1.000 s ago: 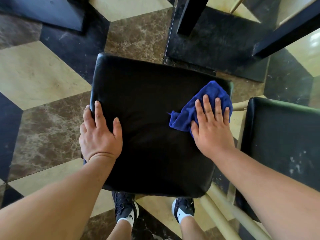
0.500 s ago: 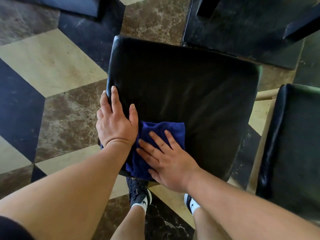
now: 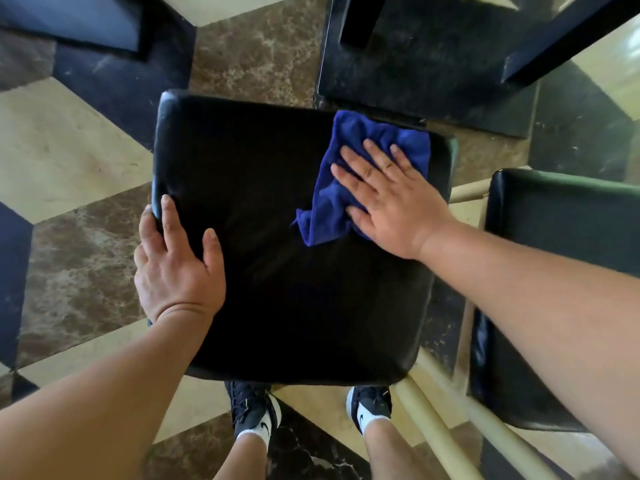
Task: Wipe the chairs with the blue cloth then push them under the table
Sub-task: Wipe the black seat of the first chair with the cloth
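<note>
Bare forearms (image 3: 104, 393), bare left hand (image 3: 176, 268), bare right hand (image 3: 391, 199). Bare shins (image 3: 242, 459), white socks (image 3: 261, 430) with small black logos, dark laced shoes (image 3: 247, 403) edged with white soles.

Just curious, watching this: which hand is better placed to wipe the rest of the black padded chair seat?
The right hand: it lies flat on the crumpled blue cloth at the far right of the black padded chair seat. The left hand grips the seat's left edge.
</note>
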`<state>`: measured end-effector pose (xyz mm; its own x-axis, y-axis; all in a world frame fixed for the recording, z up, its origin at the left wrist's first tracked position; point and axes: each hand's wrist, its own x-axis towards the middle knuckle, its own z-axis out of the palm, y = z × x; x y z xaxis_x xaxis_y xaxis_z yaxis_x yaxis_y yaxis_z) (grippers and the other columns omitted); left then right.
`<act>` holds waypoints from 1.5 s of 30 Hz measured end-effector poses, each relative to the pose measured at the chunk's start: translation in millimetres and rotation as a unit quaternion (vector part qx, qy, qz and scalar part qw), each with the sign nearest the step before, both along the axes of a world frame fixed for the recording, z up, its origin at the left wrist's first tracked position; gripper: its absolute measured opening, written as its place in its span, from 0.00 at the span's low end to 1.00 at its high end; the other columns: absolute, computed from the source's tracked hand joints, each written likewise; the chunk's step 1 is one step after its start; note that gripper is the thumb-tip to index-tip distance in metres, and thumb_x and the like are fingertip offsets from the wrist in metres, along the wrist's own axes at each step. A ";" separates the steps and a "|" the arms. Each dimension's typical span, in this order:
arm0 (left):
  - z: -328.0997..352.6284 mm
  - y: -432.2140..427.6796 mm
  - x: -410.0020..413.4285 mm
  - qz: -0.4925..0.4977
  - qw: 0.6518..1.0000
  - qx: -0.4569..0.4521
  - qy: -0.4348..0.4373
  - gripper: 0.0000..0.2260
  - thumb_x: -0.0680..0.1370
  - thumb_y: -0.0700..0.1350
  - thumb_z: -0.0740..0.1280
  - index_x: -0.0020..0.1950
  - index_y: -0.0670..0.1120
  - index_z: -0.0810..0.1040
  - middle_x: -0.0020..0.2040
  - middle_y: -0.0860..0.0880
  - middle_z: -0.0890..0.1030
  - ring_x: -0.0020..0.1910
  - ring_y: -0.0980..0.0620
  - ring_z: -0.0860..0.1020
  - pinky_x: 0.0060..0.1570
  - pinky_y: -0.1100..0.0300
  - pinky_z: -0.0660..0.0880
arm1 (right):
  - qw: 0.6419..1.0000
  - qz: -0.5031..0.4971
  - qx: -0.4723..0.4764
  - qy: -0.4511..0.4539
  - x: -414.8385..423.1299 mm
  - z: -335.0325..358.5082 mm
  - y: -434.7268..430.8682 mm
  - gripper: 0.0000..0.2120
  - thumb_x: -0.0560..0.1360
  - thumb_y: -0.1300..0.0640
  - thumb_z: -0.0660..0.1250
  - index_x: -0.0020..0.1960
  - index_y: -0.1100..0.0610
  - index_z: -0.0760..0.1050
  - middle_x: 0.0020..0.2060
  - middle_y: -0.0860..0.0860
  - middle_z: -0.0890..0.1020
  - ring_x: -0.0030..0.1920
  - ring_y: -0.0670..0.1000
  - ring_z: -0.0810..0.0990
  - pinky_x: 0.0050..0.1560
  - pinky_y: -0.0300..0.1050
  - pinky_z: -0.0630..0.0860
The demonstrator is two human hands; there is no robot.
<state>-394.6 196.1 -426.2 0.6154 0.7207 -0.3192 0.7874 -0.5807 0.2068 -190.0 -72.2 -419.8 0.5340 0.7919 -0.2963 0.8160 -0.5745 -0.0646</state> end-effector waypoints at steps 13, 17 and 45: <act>3.8 -2.7 2.0 0.007 1.000 0.001 -0.003 0.33 0.84 0.64 0.53 0.86 0.55 0.46 0.86 0.45 0.53 0.74 0.34 0.65 0.70 0.36 0.67 | 0.982 0.173 -0.022 0.075 -137.7 6.4 -32.3 0.32 0.85 0.39 0.51 0.85 0.48 0.49 0.85 0.49 0.49 0.84 0.62 0.41 0.81 0.70 0.41; 2.5 -2.9 2.5 0.011 1.000 -0.002 -0.004 0.33 0.84 0.64 0.52 0.86 0.56 0.46 0.86 0.45 0.53 0.76 0.35 0.64 0.71 0.35 0.66 | 0.960 0.250 -0.005 0.126 -135.9 3.3 -41.8 0.30 0.85 0.40 0.51 0.85 0.46 0.53 0.85 0.47 0.50 0.85 0.56 0.41 0.82 0.63 0.36; 6.6 -3.9 3.1 0.001 1.000 -0.009 0.002 0.34 0.84 0.63 0.54 0.86 0.54 0.46 0.85 0.43 0.53 0.75 0.31 0.63 0.72 0.31 0.64 | 0.808 -0.539 -0.125 0.202 -187.8 36.0 12.4 0.39 0.85 0.36 0.43 0.79 0.56 0.23 0.80 0.59 0.25 0.82 0.70 0.35 0.82 0.65 0.42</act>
